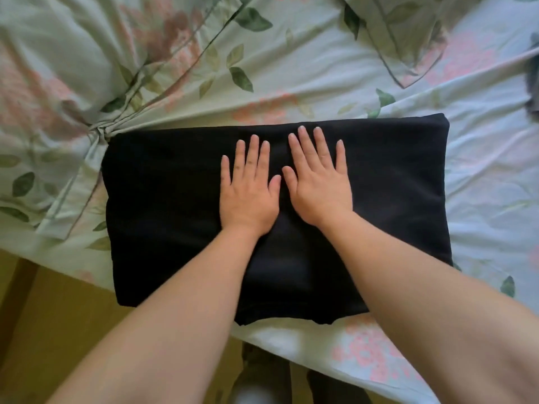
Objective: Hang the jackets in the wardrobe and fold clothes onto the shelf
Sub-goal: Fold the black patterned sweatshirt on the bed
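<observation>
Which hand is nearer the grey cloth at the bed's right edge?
Right. The right hand lies flat on the black folded garment, well left of the grey cloth; the left hand lies beside it, even farther left.

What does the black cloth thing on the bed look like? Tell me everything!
The black garment is a plain, dark piece of clothing with no pattern showing. It looks soft and is folded into a wide, flat rectangle. It lies near the edge of a bed, on a floral sheet. The left hand and right hand rest flat on its middle, side by side, fingers straight and spread. What kind of garment it is cannot be told.
</observation>
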